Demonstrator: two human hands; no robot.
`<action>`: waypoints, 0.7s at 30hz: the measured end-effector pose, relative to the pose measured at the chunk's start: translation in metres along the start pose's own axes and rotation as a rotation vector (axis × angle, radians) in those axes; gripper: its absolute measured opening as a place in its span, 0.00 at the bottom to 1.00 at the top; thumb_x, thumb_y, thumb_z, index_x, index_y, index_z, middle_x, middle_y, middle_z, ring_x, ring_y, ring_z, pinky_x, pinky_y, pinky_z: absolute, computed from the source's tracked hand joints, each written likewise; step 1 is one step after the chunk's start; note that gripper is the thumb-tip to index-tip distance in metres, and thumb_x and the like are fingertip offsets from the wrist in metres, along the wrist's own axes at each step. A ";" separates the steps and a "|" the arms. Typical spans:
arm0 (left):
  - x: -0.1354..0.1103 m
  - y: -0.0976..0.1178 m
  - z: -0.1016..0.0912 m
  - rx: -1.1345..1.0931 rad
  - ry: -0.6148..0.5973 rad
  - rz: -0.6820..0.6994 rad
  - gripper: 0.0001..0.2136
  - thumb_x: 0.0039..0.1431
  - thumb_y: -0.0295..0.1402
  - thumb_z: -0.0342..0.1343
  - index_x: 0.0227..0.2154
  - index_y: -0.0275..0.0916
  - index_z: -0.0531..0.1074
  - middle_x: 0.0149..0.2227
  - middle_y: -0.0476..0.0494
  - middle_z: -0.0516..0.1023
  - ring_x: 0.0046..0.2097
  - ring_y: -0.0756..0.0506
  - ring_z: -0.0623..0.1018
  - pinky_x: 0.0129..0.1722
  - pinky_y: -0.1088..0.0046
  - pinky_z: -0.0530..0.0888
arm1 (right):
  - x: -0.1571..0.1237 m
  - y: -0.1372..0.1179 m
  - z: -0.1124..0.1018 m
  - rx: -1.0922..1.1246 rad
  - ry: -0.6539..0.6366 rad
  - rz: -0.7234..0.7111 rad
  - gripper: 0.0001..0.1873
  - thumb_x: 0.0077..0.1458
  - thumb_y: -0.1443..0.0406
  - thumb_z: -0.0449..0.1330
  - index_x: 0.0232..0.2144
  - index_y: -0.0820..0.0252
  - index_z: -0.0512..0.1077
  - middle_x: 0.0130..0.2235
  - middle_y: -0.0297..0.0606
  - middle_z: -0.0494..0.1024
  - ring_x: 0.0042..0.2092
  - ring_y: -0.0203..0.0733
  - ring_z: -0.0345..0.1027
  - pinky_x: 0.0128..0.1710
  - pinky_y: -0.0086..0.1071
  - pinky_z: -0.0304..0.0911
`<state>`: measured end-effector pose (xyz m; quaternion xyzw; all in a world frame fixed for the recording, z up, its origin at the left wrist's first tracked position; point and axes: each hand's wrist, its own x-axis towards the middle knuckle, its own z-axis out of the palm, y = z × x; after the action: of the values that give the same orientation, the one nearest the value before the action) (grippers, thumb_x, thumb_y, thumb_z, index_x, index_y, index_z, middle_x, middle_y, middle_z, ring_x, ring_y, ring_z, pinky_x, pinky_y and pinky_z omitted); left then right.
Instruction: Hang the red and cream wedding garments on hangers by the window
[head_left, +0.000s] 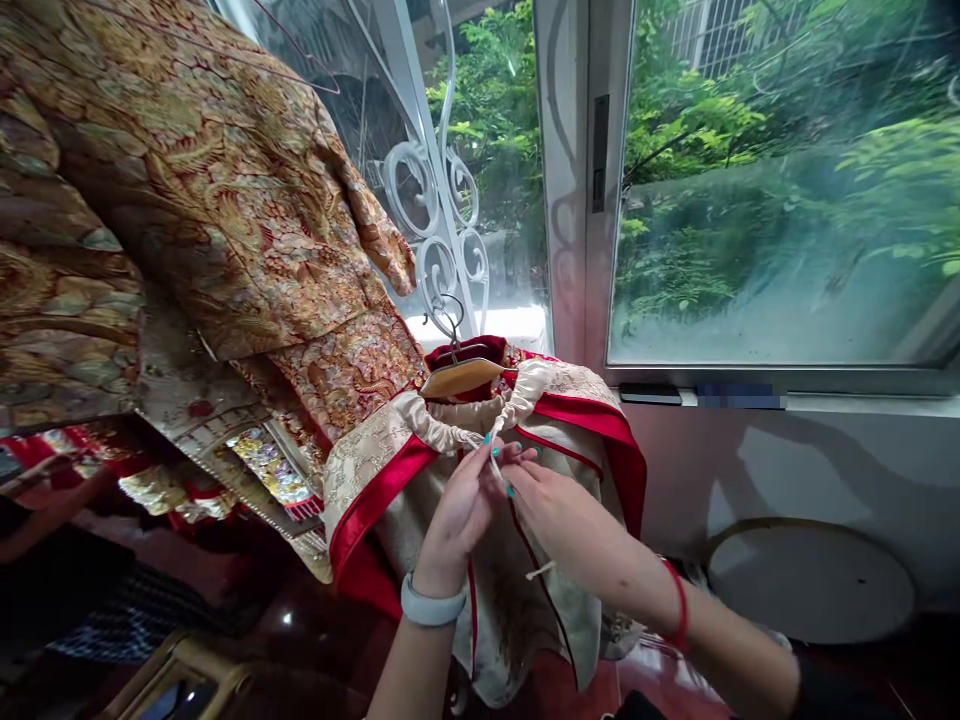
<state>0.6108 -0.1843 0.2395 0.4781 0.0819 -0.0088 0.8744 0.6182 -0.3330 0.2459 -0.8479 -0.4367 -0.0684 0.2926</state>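
Observation:
A cream and red brocade cape [367, 470] with a gathered neckline hangs on a wooden hanger [461, 378] in front of me. At its front opening, my left hand [463, 505] pinches the pale drawstring [495, 462] that comes out of the gathered collar. My right hand [541, 500] meets it there, its fingers closed on the same cord. One cord end [540, 571] dangles below the right hand. Fingers overlap, so the exact crossing of the cords is hidden.
Gold and red embroidered robes [247, 200] hang at the left. Behind the cape stand a white scrolled metal frame [442, 200] and a window [750, 250]. A dark phone-like object [650, 395] lies on the sill. A round white panel [810, 580] leans low at right. Another person's arm [56, 515] shows far left.

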 end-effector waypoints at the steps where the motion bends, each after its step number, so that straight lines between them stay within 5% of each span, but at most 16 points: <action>1: -0.003 0.001 0.001 0.002 -0.008 0.001 0.10 0.54 0.36 0.61 0.29 0.38 0.66 0.25 0.53 0.69 0.26 0.52 0.73 0.30 0.76 0.72 | -0.005 0.002 -0.009 0.007 -0.005 -0.065 0.12 0.62 0.73 0.48 0.42 0.61 0.69 0.39 0.43 0.75 0.37 0.44 0.71 0.36 0.36 0.67; 5: -0.015 0.007 -0.001 0.339 0.058 0.060 0.11 0.59 0.41 0.54 0.28 0.40 0.62 0.21 0.57 0.61 0.18 0.55 0.60 0.20 0.80 0.60 | 0.009 0.020 -0.034 0.011 0.146 -0.290 0.16 0.65 0.69 0.50 0.52 0.55 0.68 0.52 0.42 0.73 0.51 0.44 0.68 0.50 0.39 0.67; 8: -0.028 0.013 0.000 0.864 0.227 0.222 0.08 0.62 0.37 0.47 0.33 0.40 0.67 0.29 0.47 0.73 0.31 0.47 0.73 0.31 0.74 0.68 | 0.040 0.034 -0.026 -0.102 0.178 -0.538 0.16 0.66 0.69 0.49 0.52 0.58 0.69 0.53 0.44 0.73 0.58 0.46 0.62 0.57 0.46 0.61; 10: -0.039 0.017 0.005 1.195 0.298 0.247 0.07 0.61 0.33 0.46 0.37 0.40 0.68 0.36 0.41 0.77 0.41 0.42 0.76 0.40 0.69 0.68 | 0.059 0.041 -0.016 -0.121 0.158 -0.674 0.14 0.67 0.70 0.48 0.46 0.61 0.72 0.46 0.44 0.77 0.54 0.44 0.66 0.58 0.46 0.59; 13: -0.052 0.021 0.014 1.514 0.417 0.187 0.11 0.61 0.31 0.47 0.46 0.37 0.65 0.37 0.37 0.78 0.39 0.37 0.78 0.38 0.67 0.68 | 0.078 0.048 -0.003 -0.012 0.162 -0.757 0.15 0.68 0.67 0.47 0.38 0.62 0.74 0.34 0.41 0.77 0.40 0.40 0.71 0.48 0.39 0.65; 17: -0.056 0.024 0.014 1.568 0.511 0.321 0.09 0.63 0.32 0.46 0.43 0.38 0.68 0.31 0.39 0.76 0.33 0.39 0.77 0.34 0.69 0.65 | 0.090 0.049 0.007 0.191 0.214 -0.662 0.16 0.68 0.63 0.47 0.41 0.60 0.74 0.35 0.41 0.78 0.37 0.40 0.70 0.37 0.32 0.64; 21: -0.049 0.034 -0.003 1.239 0.282 0.426 0.13 0.63 0.37 0.48 0.24 0.41 0.68 0.24 0.46 0.71 0.27 0.45 0.69 0.32 0.71 0.63 | 0.093 0.043 0.013 0.073 0.163 -0.670 0.16 0.68 0.65 0.46 0.46 0.60 0.73 0.35 0.41 0.76 0.38 0.41 0.68 0.38 0.34 0.61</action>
<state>0.5657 -0.1668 0.2735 0.8942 0.0789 0.1810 0.4018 0.7070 -0.2802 0.2513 -0.6383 -0.6681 -0.2123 0.3181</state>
